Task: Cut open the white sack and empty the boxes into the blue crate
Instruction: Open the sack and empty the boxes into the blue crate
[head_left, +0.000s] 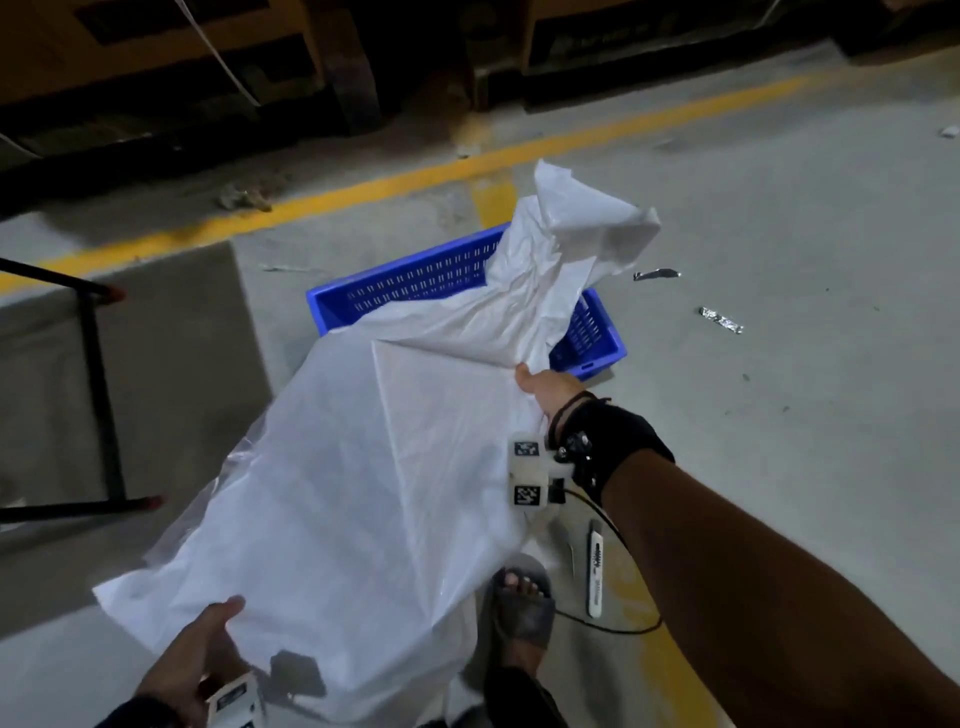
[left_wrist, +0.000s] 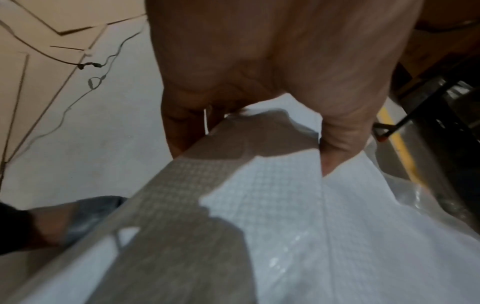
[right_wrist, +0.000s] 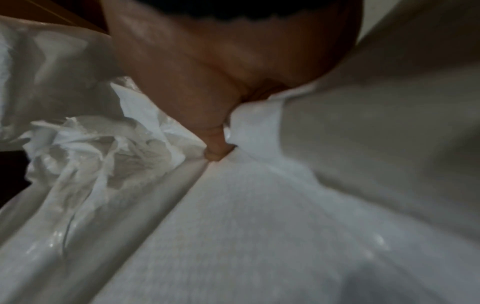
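The white sack (head_left: 363, 467) is lifted off the floor, its far end hanging into the blue crate (head_left: 415, 280). The right hand (head_left: 545, 387) grips its right side. The left hand (head_left: 192, 660) grips its near corner. A box cutter (head_left: 595, 571) lies on the floor nearby.

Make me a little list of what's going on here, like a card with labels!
Sack: white sack, lifted and tilted, far end draped over the crate
Crate: blue crate on the floor
Left hand: grips the sack's near corner
Right hand: grips the sack's side
Knife: box cutter lies on the floor
Boxes: none visible
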